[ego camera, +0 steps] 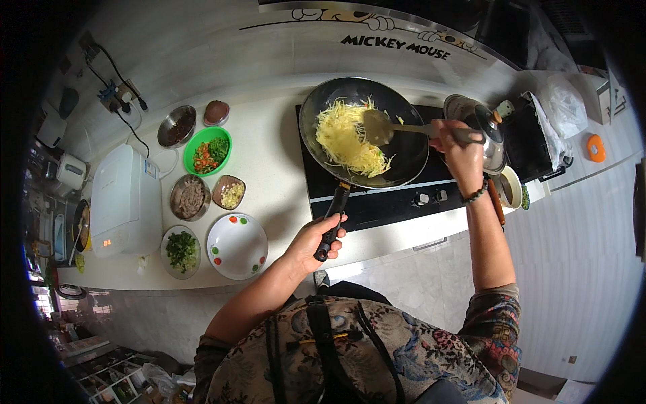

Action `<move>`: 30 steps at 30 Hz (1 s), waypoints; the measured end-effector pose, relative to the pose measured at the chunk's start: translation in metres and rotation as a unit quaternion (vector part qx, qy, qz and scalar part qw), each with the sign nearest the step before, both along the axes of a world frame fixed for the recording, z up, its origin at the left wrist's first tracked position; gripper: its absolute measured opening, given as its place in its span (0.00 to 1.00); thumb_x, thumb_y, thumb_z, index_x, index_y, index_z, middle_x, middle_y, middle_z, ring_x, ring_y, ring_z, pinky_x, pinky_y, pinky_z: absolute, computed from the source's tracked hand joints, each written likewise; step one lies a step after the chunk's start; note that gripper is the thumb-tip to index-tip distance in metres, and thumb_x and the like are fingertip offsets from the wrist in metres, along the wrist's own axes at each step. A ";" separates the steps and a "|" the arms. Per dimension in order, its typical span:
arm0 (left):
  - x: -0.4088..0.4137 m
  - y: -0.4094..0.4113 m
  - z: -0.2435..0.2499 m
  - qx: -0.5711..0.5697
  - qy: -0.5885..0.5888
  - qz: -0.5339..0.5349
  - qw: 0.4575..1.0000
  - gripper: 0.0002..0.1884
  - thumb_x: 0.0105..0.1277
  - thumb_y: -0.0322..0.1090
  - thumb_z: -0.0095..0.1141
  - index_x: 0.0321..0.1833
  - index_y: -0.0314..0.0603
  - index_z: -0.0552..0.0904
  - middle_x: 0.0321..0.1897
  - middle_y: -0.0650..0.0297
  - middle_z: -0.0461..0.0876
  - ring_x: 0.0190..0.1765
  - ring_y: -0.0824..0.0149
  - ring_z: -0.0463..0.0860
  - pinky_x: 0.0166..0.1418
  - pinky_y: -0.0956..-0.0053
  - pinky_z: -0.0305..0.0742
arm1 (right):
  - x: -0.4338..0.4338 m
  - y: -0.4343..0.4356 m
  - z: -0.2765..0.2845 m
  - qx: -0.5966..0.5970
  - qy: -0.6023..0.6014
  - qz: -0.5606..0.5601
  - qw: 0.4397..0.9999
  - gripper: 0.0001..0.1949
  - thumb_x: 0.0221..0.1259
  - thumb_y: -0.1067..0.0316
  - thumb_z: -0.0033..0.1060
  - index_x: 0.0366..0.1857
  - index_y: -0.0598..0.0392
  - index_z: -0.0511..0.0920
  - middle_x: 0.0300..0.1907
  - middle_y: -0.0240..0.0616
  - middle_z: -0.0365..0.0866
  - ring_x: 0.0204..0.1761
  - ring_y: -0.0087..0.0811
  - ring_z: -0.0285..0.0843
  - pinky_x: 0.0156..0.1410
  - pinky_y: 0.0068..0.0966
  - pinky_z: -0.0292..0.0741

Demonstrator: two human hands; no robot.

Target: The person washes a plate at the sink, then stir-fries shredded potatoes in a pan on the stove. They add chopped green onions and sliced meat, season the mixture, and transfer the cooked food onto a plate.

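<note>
My left hand (312,243) grips the black handle (333,222) of a dark wok (404,161), which sits tilted over the gas stove (373,214). Inside the wok lies a heap of pale yellow shreds (345,139), perhaps potato, with small red and green bits among them. My right hand (462,151) is closed around the handle of a spatula (411,128). The spatula's blurred metal blade touches or hovers just over the right side of the heap; which of these I cannot tell.
Left on the counter stand a green bowl (194,170) of chopped peppers, a metal bowl (190,198) of meat, a small dish (218,203) of chopped garlic, a plate (169,265) of greens, a white plate (237,250) and a white appliance (123,202). A lidded pot (492,146) stands right of the wok.
</note>
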State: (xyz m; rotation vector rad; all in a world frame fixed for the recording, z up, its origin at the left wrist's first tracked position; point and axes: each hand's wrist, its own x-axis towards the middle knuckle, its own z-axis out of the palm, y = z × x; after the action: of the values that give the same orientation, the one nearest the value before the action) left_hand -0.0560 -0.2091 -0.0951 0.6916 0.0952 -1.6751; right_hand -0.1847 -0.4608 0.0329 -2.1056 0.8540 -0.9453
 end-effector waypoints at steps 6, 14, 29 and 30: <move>0.002 0.000 -0.002 -0.007 -0.029 -0.013 0.999 0.16 0.69 0.44 0.49 0.53 0.42 0.70 0.30 0.67 0.72 0.22 0.75 0.69 0.20 0.83 0.62 | 0.001 -0.062 -0.002 -0.118 0.113 -0.178 0.970 0.09 0.60 0.65 0.57 0.29 0.59 0.82 0.19 0.40 0.81 0.23 0.36 0.82 0.30 0.28 0.75; 0.002 -0.002 0.001 0.000 -0.021 -0.012 1.000 0.14 0.67 0.44 0.54 0.48 0.43 0.72 0.28 0.65 0.73 0.23 0.74 0.70 0.20 0.81 0.61 | 0.061 -0.042 -0.036 -0.057 -0.026 0.186 0.981 0.07 0.57 0.68 0.62 0.33 0.60 0.82 0.29 0.38 0.83 0.30 0.28 0.81 0.36 0.22 0.76; 0.000 -0.004 0.006 0.005 -0.034 -0.011 0.999 0.17 0.69 0.43 0.49 0.53 0.40 0.69 0.30 0.66 0.72 0.22 0.76 0.69 0.19 0.84 0.62 | 0.002 0.030 0.002 -0.225 0.129 0.127 0.957 0.05 0.52 0.72 0.61 0.32 0.55 0.84 0.29 0.45 0.83 0.31 0.38 0.83 0.33 0.27 0.77; 0.002 -0.002 0.003 0.008 -0.034 -0.009 0.999 0.17 0.70 0.43 0.48 0.53 0.40 0.70 0.30 0.66 0.72 0.22 0.76 0.69 0.19 0.84 0.62 | 0.000 0.017 0.002 -0.140 0.117 0.074 0.980 0.05 0.55 0.70 0.61 0.32 0.56 0.84 0.29 0.45 0.84 0.28 0.33 0.84 0.33 0.24 0.77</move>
State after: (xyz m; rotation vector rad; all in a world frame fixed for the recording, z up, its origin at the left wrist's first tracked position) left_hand -0.0544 -0.2112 -0.0917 0.7630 0.0556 -1.6683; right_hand -0.1844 -0.4435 0.0345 -2.5242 0.6957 -0.7860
